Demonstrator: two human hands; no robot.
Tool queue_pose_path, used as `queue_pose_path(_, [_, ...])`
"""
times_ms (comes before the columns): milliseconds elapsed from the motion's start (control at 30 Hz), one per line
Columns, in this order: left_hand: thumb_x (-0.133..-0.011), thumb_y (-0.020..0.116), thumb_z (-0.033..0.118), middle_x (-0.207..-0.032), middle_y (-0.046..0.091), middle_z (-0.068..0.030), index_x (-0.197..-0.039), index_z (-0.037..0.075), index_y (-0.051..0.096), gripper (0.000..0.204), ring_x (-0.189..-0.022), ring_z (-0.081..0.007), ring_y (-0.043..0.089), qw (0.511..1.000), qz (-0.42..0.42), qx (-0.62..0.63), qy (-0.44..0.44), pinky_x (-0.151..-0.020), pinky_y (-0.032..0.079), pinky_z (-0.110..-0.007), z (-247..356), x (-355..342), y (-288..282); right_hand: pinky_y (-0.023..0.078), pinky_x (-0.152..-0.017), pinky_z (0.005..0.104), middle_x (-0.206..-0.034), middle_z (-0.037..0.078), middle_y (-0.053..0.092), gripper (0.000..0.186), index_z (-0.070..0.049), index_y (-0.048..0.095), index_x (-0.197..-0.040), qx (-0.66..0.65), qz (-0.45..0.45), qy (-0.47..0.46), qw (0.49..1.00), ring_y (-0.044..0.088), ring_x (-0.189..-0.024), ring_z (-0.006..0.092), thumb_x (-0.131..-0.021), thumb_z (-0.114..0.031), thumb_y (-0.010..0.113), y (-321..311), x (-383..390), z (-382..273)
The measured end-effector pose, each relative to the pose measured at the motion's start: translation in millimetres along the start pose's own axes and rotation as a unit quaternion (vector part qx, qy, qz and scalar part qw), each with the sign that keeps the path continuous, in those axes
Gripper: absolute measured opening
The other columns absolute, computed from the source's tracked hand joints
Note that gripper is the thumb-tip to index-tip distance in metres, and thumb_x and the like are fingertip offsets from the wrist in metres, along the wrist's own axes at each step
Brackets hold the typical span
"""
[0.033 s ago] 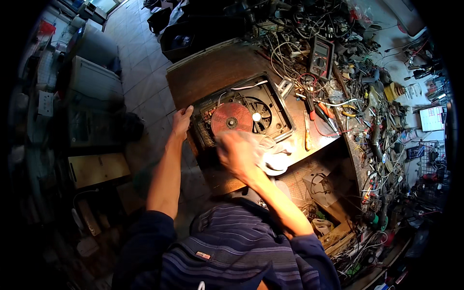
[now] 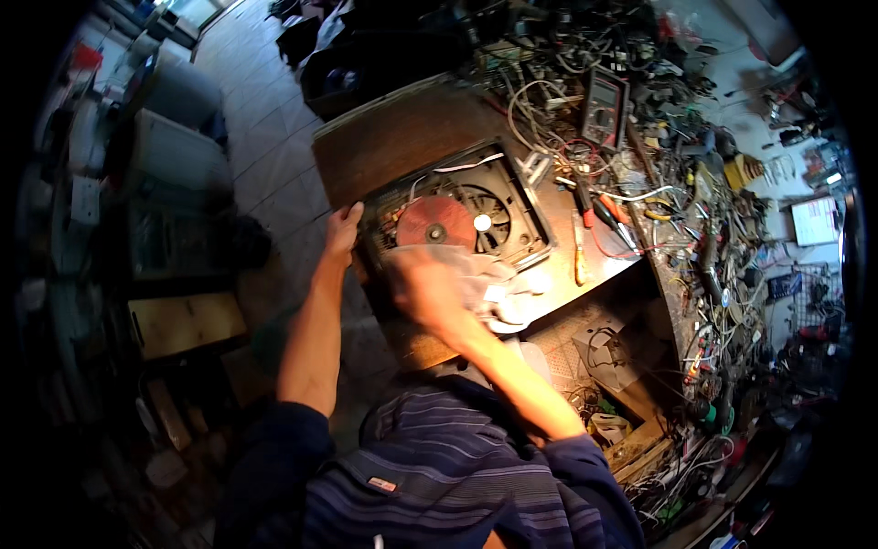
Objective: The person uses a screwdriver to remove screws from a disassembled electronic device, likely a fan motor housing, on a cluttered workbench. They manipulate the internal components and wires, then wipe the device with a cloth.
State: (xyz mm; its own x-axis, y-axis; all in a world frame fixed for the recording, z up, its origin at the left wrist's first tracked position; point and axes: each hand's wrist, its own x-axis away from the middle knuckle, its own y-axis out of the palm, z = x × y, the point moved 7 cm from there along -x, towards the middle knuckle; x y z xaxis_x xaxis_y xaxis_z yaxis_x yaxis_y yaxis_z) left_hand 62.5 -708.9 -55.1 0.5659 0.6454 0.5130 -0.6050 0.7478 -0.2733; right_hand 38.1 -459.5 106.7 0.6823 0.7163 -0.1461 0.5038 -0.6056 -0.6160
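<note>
An opened induction cooker [image 2: 523, 240] with a dark casing lies on the wooden workbench, its inside showing. In it are a round reddish coil [image 2: 425, 218] and, right of that, a black fan [image 2: 498, 209] with a bright hub. My left hand [image 2: 344, 229] grips the casing's left edge, fingers partly hidden by the rim. Over the near side of the casing, my right hand [image 2: 425, 291] is closed on a pale grey cloth [image 2: 498, 291], which trails to the right over the near rim. Motion blurs the right fingers.
A multimeter [image 2: 604, 110] rests among tangled cables at the back right. Screwdrivers [image 2: 581, 256] and pliers [image 2: 660, 212] lie right of the cooker. Heaped parts and wires cover the right side. An open compartment [image 2: 594, 339] gapes below the bench's near edge.
My right hand has shifted slightly left and toward me with the cloth. The left hand keeps its hold on the casing edge.
</note>
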Motion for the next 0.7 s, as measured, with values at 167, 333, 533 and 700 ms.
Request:
queue_pose_path(167, [-0.096,0.071,0.036,-0.087,0.066,-0.0021,-0.103,0.003,0.069,0.034,-0.072,-0.0145,0.057,0.990,-0.038,0.120,0.062,-0.064,0.047,-0.032,-19.6,-24.8,24.1,0.056,-0.055,0.0445,-0.091,0.019,0.059,0.018,-0.001,0.060,-0.101,0.141,0.001,-0.016,0.990,0.067,-0.070,0.0362,-0.084,-0.008,0.060,119.6,8.1,34.3])
queue_pose_path(333, [-0.097,0.070,0.036,-0.083,0.061,0.0010,-0.105,0.006,0.066,0.031,-0.064,-0.0094,0.053,0.999,-0.024,0.040,0.010,-0.053,0.044,-0.027,2.5,-2.7,21.8,0.056,-0.053,0.0453,-0.088,0.015,0.059,0.013,-0.003,0.060,-0.096,0.114,-0.052,-0.051,0.991,0.069,-0.071,0.0328,-0.084,-0.009,0.061,107.9,44.3,33.9])
queue_pose_path(533, [-0.095,0.072,0.041,-0.090,0.060,0.0022,-0.114,0.008,0.062,0.040,-0.063,-0.0090,0.051,0.999,-0.016,0.030,-0.011,-0.052,0.044,-0.025,-11.7,-16.9,12.7,0.057,-0.054,0.0406,-0.087,0.016,0.061,0.014,-0.001,0.060,-0.094,0.162,-0.123,-0.024,0.979,0.070,-0.070,0.0324,-0.083,-0.010,0.062,59.8,81.6,43.9])
queue_pose_path(700, [-0.093,0.074,0.046,-0.096,0.060,0.0016,-0.118,0.008,0.060,0.048,-0.067,-0.0092,0.051,0.999,-0.015,0.017,-0.022,-0.056,0.044,-0.027,-4.7,-7.0,10.4,0.049,-0.046,0.0359,-0.064,0.008,0.057,0.012,-0.003,0.063,-0.073,0.261,-0.011,0.033,0.965,0.061,-0.053,0.0220,-0.082,-0.009,0.060,-5.5,131.8,114.2])
